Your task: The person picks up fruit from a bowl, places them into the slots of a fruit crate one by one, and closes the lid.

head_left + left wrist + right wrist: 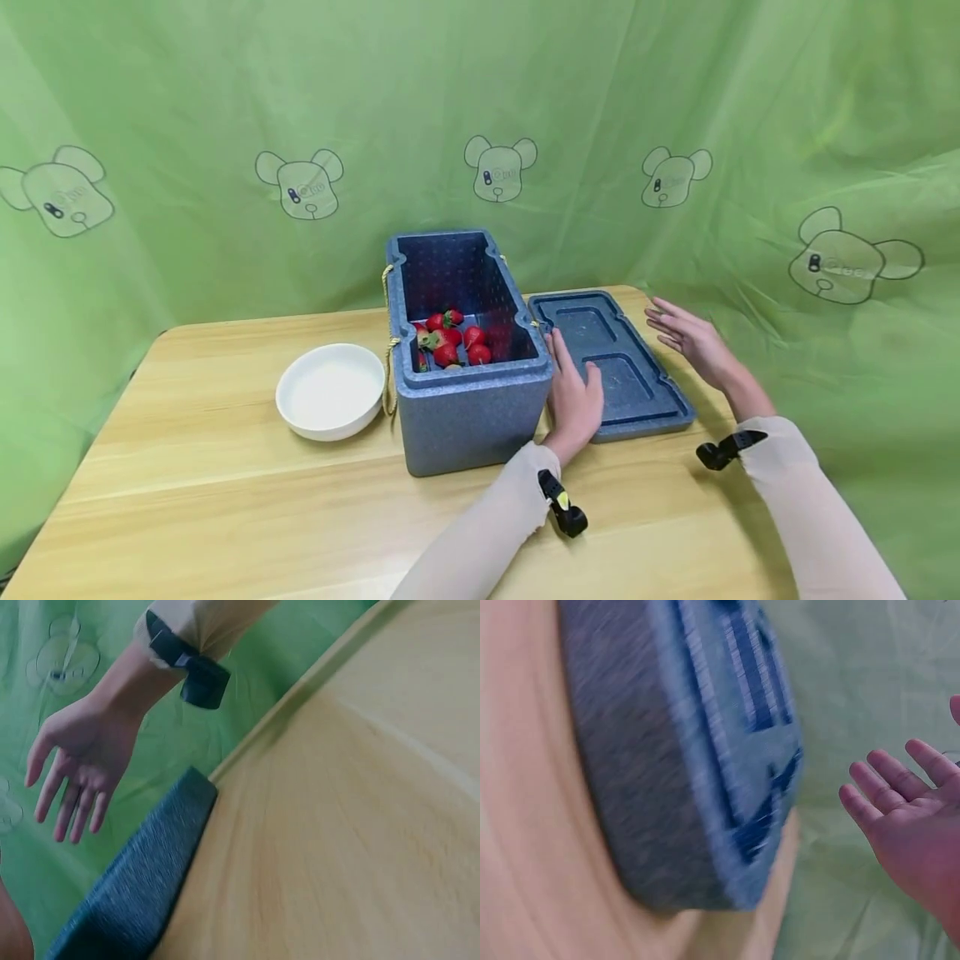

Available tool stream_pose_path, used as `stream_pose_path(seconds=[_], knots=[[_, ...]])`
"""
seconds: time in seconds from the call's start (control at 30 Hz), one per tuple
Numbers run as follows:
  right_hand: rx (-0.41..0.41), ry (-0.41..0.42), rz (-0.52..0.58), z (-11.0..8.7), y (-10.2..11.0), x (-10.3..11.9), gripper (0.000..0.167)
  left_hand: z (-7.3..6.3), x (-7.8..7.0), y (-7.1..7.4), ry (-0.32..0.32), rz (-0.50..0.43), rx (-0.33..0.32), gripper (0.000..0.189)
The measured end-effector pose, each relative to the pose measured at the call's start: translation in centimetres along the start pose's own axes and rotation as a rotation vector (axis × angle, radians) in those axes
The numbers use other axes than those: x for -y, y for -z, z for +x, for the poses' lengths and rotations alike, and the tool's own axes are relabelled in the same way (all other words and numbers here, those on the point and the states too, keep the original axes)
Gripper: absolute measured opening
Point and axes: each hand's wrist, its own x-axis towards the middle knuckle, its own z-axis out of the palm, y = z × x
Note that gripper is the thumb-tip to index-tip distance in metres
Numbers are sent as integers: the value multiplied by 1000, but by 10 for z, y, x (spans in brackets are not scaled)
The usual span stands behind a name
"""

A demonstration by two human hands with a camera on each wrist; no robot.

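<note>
A deep blue-grey foam box point(468, 429) stands uncovered on the table, with several red strawberries point(446, 337) inside. To its right lies its flat lid point(626, 387), recessed side up. My left hand point(576, 400), fingers extended, is between the box's right wall and the lid; whether it touches either is unclear. Beyond the lid's right edge my right hand point(693, 346) hangs in the air, fingers spread and holding nothing. That open palm point(90, 754) also shows in the left wrist view. In the right wrist view the lid point(630, 750) is blurred beside the hand point(919, 817).
A white bowl point(330, 392) sits left of the box. Yellow rope handles point(388, 367) hang along the box's side. Behind the wooden table point(247, 508) hangs a green curtain point(405, 108) with bear-head drawings.
</note>
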Motion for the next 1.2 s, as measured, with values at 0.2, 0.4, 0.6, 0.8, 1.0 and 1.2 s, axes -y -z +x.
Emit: stream_pose_path(seconds=[0.2, 0.4, 0.6, 0.8, 1.0, 1.2], knots=[[-39, -104, -50, 0, 9, -23, 65, 3, 15, -3, 145, 45, 100, 77], [-73, -260, -327, 5, 11, -36, 69, 7, 27, -4, 127, 99, 157, 78], [-42, -307, -520, 4, 9, -46, 70, 7, 35, -7, 133, 157, 184, 78], [-48, -331, -649, 1, 2, -47, 73, 6, 37, -9, 158, 145, 202, 79], [-44, -336, -660, 2, 1, -52, 73, 6, 36, -9, 166, 191, 213, 78], [-40, -347, -638, 3, 3, -58, 71, 5, 35, -9, 164, 233, 211, 77]])
